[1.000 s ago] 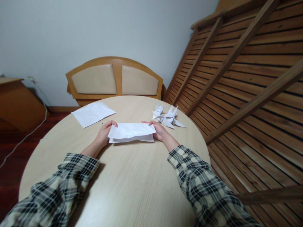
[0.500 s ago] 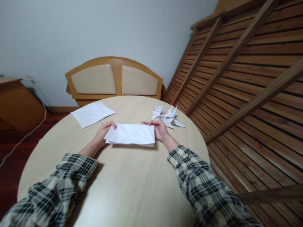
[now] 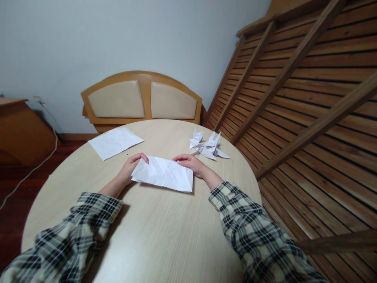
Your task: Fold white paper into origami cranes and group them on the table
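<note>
A white sheet of paper (image 3: pixel 163 175), folded in half and marked with creases, is between my hands with its folded-looking long edge away from me. My left hand (image 3: pixel 129 168) pinches its left end, thumb on top and the other fingers hidden beneath. Along the far edge, toward the right corner, my right hand (image 3: pixel 192 163) lies with its fingers over the paper, gripping it. Just beyond my right hand sit several white folded paper cranes (image 3: pixel 208 146), bunched together on the table.
Another white paper sheet (image 3: pixel 116 142) lies flat at the far left of the round wooden table (image 3: pixel 165 239). A padded headboard (image 3: pixel 147 98) stands behind the table. Slatted wooden boards (image 3: pixel 294 118) lean at the right. A white cable (image 3: pixel 32 172) runs down at the left.
The folded paper has tilted, its right end coming nearer to me and lower. My right hand has shifted from the right end onto the far edge, fingers now over the top.
</note>
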Action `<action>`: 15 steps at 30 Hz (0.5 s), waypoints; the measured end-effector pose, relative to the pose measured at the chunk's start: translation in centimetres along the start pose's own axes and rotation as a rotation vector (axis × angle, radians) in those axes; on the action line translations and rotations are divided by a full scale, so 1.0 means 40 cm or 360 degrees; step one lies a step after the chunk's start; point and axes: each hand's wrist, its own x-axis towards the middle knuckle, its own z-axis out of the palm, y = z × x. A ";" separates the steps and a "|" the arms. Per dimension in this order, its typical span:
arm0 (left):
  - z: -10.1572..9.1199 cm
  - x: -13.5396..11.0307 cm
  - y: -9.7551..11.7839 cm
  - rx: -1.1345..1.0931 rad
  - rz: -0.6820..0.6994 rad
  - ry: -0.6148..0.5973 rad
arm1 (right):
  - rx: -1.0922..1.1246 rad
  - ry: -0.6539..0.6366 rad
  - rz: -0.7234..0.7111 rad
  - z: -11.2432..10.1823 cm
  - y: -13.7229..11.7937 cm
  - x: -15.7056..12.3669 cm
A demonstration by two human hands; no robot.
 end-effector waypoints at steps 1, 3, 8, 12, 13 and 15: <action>-0.001 0.000 -0.002 -0.0016 0.0018 0.0021 | -0.0032 0.0003 0.0025 0.001 0.001 0.000; -0.002 0.002 -0.006 -0.0045 0.0044 0.0084 | -0.0059 0.0012 0.0060 0.003 0.003 0.002; 0.010 0.013 -0.004 -0.0246 0.0042 0.0320 | 0.0048 0.0156 0.0028 -0.004 0.014 0.013; 0.035 0.015 -0.004 -0.0547 -0.0100 0.0253 | 0.0225 0.0256 -0.0034 -0.019 0.025 0.021; 0.043 0.012 -0.007 -0.0561 -0.0118 0.0158 | 0.0265 0.0265 -0.0037 -0.022 0.027 0.023; 0.061 0.002 -0.018 -0.0553 -0.0122 -0.0020 | 0.0321 0.0280 -0.0036 -0.027 0.030 0.025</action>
